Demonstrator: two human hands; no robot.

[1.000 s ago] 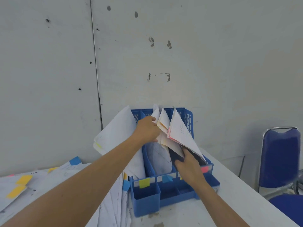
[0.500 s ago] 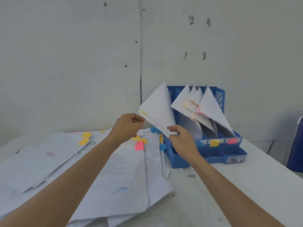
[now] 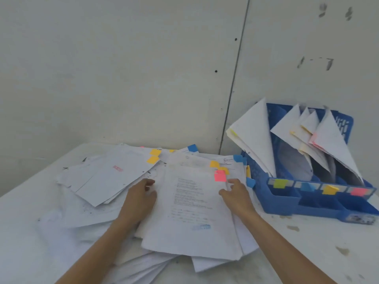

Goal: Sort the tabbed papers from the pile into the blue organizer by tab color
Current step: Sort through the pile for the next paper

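A loose pile of white papers (image 3: 114, 181) with yellow, blue and pink tabs covers the table's left and middle. On top lies a printed sheet (image 3: 192, 214) with a pink tab (image 3: 220, 175) at its upper right corner. My left hand (image 3: 141, 199) rests at this sheet's left edge, fingers loosely curled. Over at the sheet's right edge, my right hand (image 3: 238, 196) touches it just below the pink tab, fingers spread. The blue organizer (image 3: 287, 203) stands to the right, with green, blue, yellow and pink labels (image 3: 357, 191) on its front and papers leaning in its slots.
A white wall runs close behind the table (image 3: 320, 253). The organizer's papers (image 3: 254, 138) lean left over the pile's right end. Dirty marks spot the table surface in front of the organizer. The pile reaches the near table edge on the left.
Both hands have left the organizer's papers and dropped onto the pile, now at either side of the pink-tabbed sheet. The view has swung left, so the organizer sits further right.
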